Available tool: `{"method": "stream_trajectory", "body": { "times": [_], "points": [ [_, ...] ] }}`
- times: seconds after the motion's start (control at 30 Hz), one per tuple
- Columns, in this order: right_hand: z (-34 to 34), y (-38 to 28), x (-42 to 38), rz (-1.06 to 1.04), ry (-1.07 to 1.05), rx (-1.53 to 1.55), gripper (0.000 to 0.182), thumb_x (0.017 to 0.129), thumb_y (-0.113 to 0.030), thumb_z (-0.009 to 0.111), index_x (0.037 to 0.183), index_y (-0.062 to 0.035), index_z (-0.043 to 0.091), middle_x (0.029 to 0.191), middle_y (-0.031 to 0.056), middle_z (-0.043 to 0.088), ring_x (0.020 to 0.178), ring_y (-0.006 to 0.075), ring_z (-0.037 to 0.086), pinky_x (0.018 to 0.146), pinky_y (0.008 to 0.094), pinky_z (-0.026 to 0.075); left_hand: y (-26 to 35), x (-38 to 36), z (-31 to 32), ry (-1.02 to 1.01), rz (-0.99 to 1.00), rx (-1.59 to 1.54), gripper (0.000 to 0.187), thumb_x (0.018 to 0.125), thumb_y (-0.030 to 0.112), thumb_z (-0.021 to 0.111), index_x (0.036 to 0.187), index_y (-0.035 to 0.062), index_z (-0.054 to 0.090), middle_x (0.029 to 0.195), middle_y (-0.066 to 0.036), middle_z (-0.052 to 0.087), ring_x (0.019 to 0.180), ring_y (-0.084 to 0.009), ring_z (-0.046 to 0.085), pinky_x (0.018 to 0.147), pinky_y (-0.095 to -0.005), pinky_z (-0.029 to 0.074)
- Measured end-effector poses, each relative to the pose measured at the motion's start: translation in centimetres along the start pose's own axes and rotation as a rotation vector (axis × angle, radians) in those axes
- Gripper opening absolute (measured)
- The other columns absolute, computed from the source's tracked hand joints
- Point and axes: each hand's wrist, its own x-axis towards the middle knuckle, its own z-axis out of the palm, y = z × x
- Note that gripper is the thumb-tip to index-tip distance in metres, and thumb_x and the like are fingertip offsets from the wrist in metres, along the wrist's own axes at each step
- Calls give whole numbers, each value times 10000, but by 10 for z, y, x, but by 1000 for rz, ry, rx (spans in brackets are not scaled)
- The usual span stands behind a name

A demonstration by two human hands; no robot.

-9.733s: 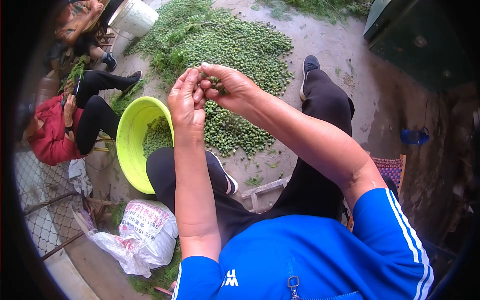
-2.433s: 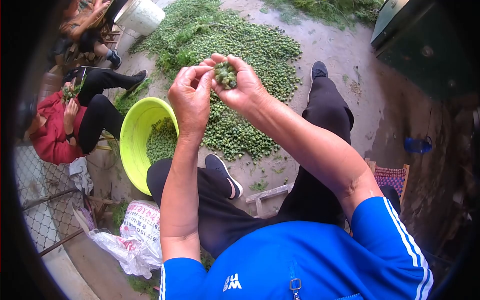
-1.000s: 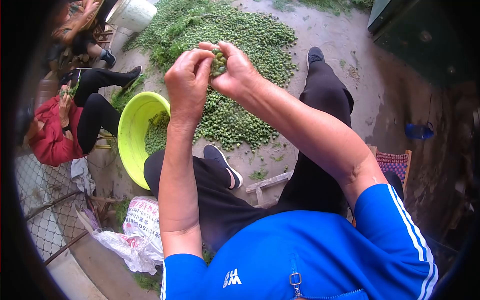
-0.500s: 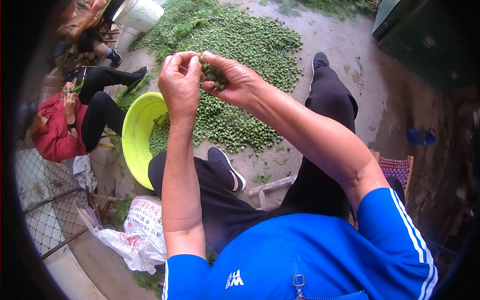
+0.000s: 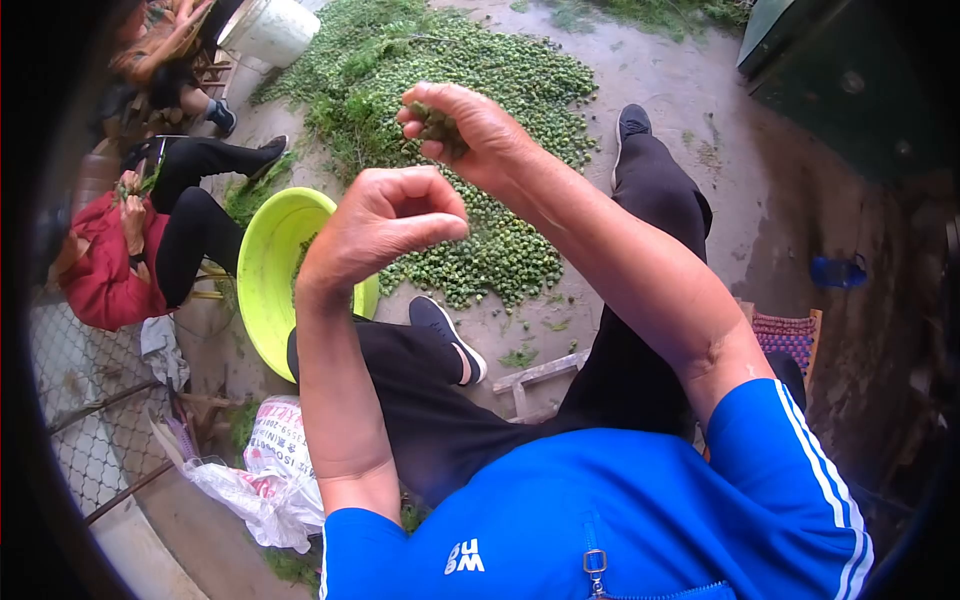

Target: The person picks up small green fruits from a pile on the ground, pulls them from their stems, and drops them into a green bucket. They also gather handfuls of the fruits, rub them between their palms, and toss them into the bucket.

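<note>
My left hand (image 5: 385, 222) is closed in a pinch in front of the heap of small green round pods (image 5: 490, 255), its thumb and finger meeting at the tips. Whatever may be between them is too small to tell. Farther forward, my right hand (image 5: 462, 130) is curled round a cluster of green pods (image 5: 436, 126), palm side facing left. The hands are apart. Beside my left forearm stands a yellow-green basin (image 5: 270, 270), its contents mostly hidden by my hand and wrist.
Two people sit at the left, one in a red top (image 5: 110, 265). A white bucket (image 5: 275, 32) stands at the upper left, with a white sack (image 5: 280, 450) below the basin. A low wooden stool (image 5: 540, 378) lies between my legs; a blue object (image 5: 838, 272) is at the right.
My left hand has parted from my right hand and moved back and slightly right, toward my body. My right hand has risen slightly with the cluster still in it.
</note>
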Motion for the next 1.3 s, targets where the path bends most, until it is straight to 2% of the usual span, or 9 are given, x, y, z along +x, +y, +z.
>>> {"method": "stream_trajectory", "body": {
  "times": [0.17,0.23,0.3,0.43,0.57,0.77,1.03,1.1,1.3],
  "points": [
    [-8,-7,4,40,-117,177,510,983,-424,318,1056,18,562,901,130,616,726,170,576,512,234,444,1,-2,-5,112,-62,3,155,885,161,609,802,32,632,704,31,561,620,-35,496,557,-188,386],
    [-8,-8,5,45,-158,214,577,999,-417,207,1114,50,526,926,155,606,736,191,566,494,236,442,-28,10,-16,445,275,-453,278,935,254,544,755,49,597,664,13,551,582,-77,504,552,-207,401],
    [-2,-10,0,58,-128,177,550,997,-392,224,1010,26,580,830,130,633,657,188,595,500,258,444,-44,22,-18,769,152,-925,353,967,377,441,917,49,562,834,-68,603,742,-154,569,648,-284,477],
    [7,-2,-4,51,-38,-208,492,1001,-366,301,1048,12,612,806,73,646,632,109,584,538,232,484,-68,46,0,615,167,-1273,434,993,407,296,1122,41,491,1064,-131,547,1028,-282,534,940,-440,441],
    [1,11,-2,-471,-53,-993,348,958,-313,486,966,-9,657,792,56,671,631,76,586,540,223,478,-74,66,16,700,212,-1531,419,1003,371,247,1099,46,494,1074,-128,544,1068,-286,511,994,-456,384],
    [9,-1,-4,-293,-25,-434,282,939,-267,531,1019,-17,633,825,83,674,535,57,502,479,205,403,-97,73,7,158,459,-1808,396,996,288,260,1108,6,515,1115,-186,536,1059,-305,521,964,-433,417],
    [-4,-22,2,-101,-103,98,274,937,-190,486,1021,60,560,903,179,647,550,116,533,469,212,424,-74,73,10,514,389,-1618,459,997,295,224,1162,-39,490,1111,-195,542,1020,-312,529,920,-467,442],
    [-1,-21,-1,-123,-135,21,262,932,-179,496,1033,55,558,906,178,649,562,120,536,479,205,425,-96,74,2,-37,617,-1662,463,996,289,219,1184,-43,481,1185,-209,526,1097,-329,512,969,-480,420],
    [-15,-24,4,-26,-240,165,362,937,-175,483,1216,55,457,1136,180,589,624,117,526,525,243,452,-62,68,16,498,355,-1634,445,996,275,238,1185,-49,477,1197,-232,518,1089,-338,517,933,-465,447]
  ]
}}
